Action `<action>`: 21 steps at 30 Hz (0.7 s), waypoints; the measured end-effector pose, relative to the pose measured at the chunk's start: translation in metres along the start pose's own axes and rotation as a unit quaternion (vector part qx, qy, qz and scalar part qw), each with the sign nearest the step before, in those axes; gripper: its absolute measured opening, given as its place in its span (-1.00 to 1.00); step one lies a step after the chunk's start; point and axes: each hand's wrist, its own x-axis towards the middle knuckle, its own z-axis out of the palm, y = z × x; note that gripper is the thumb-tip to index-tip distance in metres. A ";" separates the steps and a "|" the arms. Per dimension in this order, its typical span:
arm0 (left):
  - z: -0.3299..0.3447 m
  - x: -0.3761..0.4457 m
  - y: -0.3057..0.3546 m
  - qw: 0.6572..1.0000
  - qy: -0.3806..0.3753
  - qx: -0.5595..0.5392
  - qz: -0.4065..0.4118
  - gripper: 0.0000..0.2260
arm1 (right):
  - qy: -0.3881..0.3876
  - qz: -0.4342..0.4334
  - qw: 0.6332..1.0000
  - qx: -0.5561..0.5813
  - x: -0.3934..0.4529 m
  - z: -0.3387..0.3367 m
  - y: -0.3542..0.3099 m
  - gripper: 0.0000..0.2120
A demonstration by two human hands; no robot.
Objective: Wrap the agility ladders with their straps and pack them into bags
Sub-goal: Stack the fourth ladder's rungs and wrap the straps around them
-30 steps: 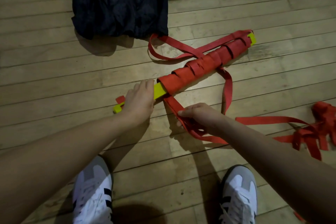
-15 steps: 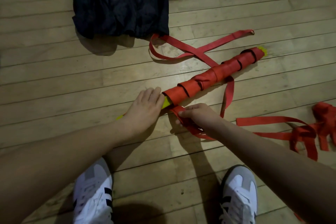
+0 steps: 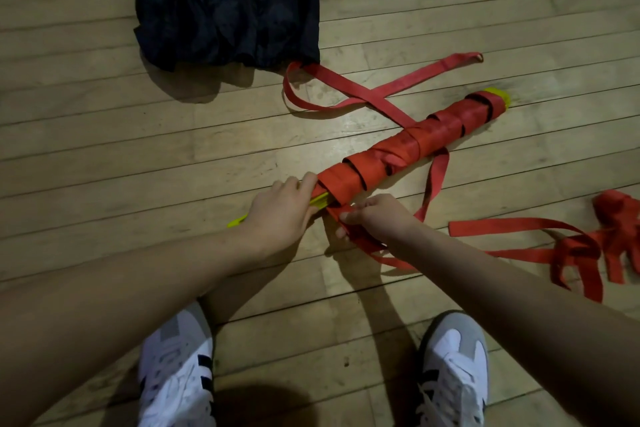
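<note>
Your left hand (image 3: 280, 210) rests over the near end of the ladder bundle (image 3: 408, 146), fingers curled against the last red turn, with the yellow rungs (image 3: 318, 200) poking out beneath your palm. Whether it truly grips or only presses down, you cannot tell from here. Just beside it, your right hand (image 3: 372, 218) pinches the red strap (image 3: 377, 246) where it leaves the bundle, thumb and fingers closed on the webbing.

Beyond your hands the bundle runs away up and to your right, wound in strap along nearly its whole length, a yellow tip showing at the far end. So the wrapping looks well along but not finished: a loose tail (image 3: 381, 94) loops off past the bundle toward the dark bag (image 3: 225, 0), which lies flat well ahead of your left hand, and nothing is packed yet. More red webbing (image 3: 609, 239) lies heaped far out to your right (likely slack or another ladder).

Since a second ago the bundle has rolled toward you and your left hand now covers more of the yellow end; your hands have come closer together.
</note>
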 end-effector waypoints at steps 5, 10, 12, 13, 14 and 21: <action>-0.009 0.012 -0.004 1.000 0.002 -0.003 -0.016 -0.64 | 0.008 -0.027 0.999 -0.018 0.000 0.006 -0.009 -0.88; -0.015 0.027 -0.001 0.999 0.016 0.006 -0.034 -0.59 | 0.019 -0.023 0.999 -0.021 0.004 0.000 -0.017 -0.86; -0.019 0.035 -0.004 0.997 0.036 0.044 -0.054 -0.49 | 0.007 -0.017 0.999 -0.027 0.003 -0.001 -0.017 -0.79; -0.020 0.038 -0.005 0.995 0.041 0.069 -0.063 -0.43 | 0.000 -0.011 1.000 -0.025 0.003 -0.002 -0.017 -0.77; -0.019 0.040 -0.006 0.992 0.041 0.097 -0.065 -0.38 | -0.006 -0.006 1.000 -0.018 0.003 -0.003 -0.015 -0.78; -0.002 0.017 -0.010 0.985 0.023 0.168 -0.025 -0.48 | -0.018 0.027 0.999 -0.035 0.003 -0.006 -0.006 -0.97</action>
